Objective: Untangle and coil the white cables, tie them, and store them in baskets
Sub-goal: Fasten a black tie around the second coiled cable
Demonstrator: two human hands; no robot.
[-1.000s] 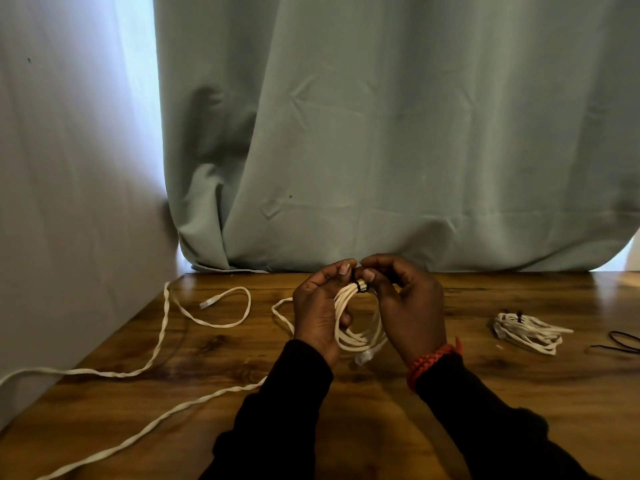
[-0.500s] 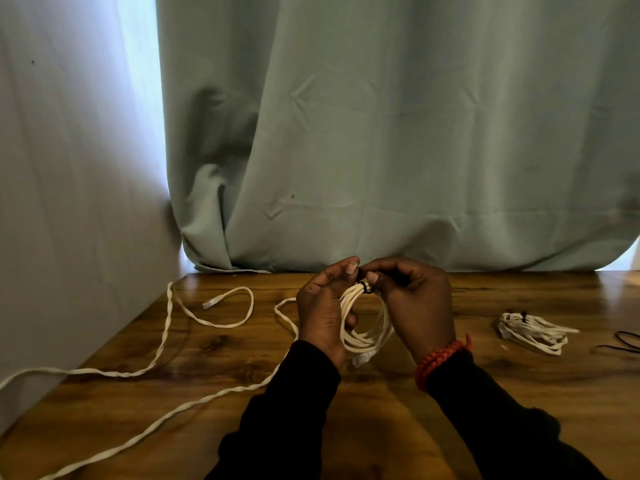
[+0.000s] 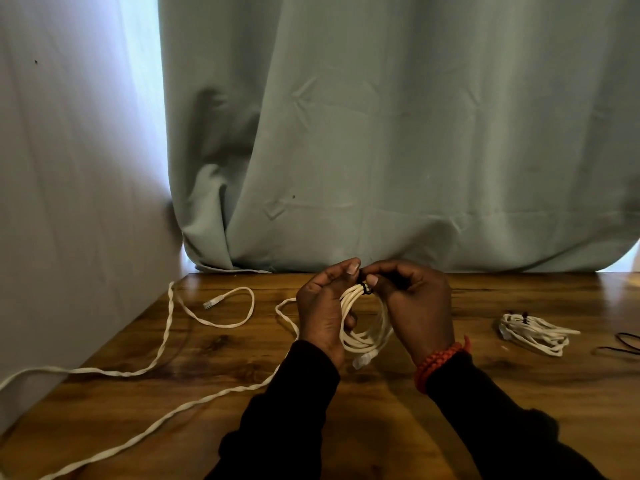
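Observation:
A coiled white cable (image 3: 367,327) hangs between both hands above the wooden table (image 3: 381,410). My left hand (image 3: 323,311) grips the coil's left side, thumb up. My right hand (image 3: 415,306) pinches a black tie (image 3: 366,288) wrapped around the coil's top. A clear plug (image 3: 362,360) dangles at the coil's bottom. A long twisted pair of white cables (image 3: 166,341) trails left across the table, one end with a plug (image 3: 210,303). A second white coil (image 3: 533,332), bound with a black tie, lies on the table to the right.
A grey-green curtain (image 3: 381,150) hangs behind the table's far edge. A pale wall (image 3: 69,202) bounds the left side. A loose black tie (image 3: 623,344) lies at the far right edge. No basket is visible.
The view has shifted slightly; both hands stay together at the coil's top, fingers working the black tie. The cables on the table have not moved.

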